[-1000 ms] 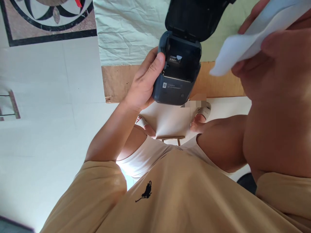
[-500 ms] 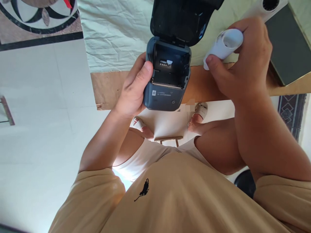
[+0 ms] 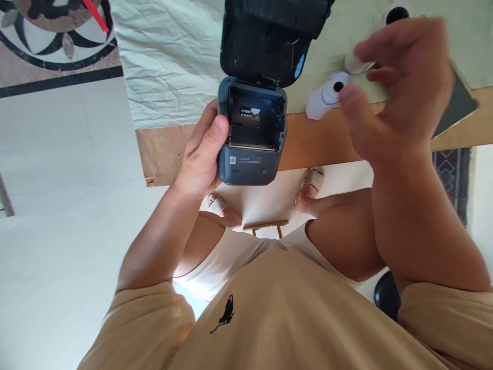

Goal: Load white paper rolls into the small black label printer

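My left hand [image 3: 200, 159] grips a small dark grey label printer [image 3: 250, 149] by its left side, thumb on the front corner. The printer's lid [image 3: 269, 36] stands open and its paper bay looks empty. The printer is held at the table's front edge. My right hand [image 3: 396, 97] hovers to the right of it over the table, blurred, with its fingers spread. A white paper roll [image 3: 325, 95] lies on the table just left of that hand's thumb. A second white roll [image 3: 393, 13] lies farther back.
The table has a wooden front edge [image 3: 308, 144] and a creased pale cloth [image 3: 169, 61]. A dark flat object [image 3: 458, 103] lies partly under my right hand. Below are white floor tiles, my sandalled feet and a small stool [image 3: 265, 226].
My right hand held the white roll half a second ago. Now the roll lies on the table and the fingers are spread. The printer has shifted slightly left.
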The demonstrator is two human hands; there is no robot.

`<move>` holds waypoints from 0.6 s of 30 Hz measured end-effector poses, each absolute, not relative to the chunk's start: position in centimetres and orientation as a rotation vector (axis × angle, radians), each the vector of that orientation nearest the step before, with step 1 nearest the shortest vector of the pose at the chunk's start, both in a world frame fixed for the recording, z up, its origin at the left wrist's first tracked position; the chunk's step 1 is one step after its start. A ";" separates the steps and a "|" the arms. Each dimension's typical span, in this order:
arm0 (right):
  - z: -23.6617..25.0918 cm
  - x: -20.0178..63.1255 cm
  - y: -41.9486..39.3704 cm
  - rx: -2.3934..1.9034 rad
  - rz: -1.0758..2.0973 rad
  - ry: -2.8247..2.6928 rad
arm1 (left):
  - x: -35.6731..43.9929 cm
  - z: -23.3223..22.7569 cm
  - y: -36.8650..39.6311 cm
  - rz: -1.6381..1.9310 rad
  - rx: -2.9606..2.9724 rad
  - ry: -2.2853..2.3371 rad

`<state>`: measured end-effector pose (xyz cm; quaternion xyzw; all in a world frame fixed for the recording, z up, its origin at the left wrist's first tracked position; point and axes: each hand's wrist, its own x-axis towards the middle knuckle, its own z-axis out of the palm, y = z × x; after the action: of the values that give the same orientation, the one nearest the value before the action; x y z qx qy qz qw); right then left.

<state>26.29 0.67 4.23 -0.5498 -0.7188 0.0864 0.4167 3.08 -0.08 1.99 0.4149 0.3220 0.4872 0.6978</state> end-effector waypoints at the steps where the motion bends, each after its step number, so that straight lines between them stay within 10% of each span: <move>1: 4.4 26.8 0.9 -1.328 0.127 -1.727 | 3.1 2.0 -0.1 1.090 0.915 0.727; 18: 4.3 29.1 3.6 -1.631 -0.107 -1.894 | 3.5 2.4 -0.2 1.094 0.899 0.722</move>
<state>29.06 3.62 4.28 -0.6188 -0.7187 -0.0405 0.3144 3.50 -0.20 2.36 0.4038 0.3243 0.4911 0.7004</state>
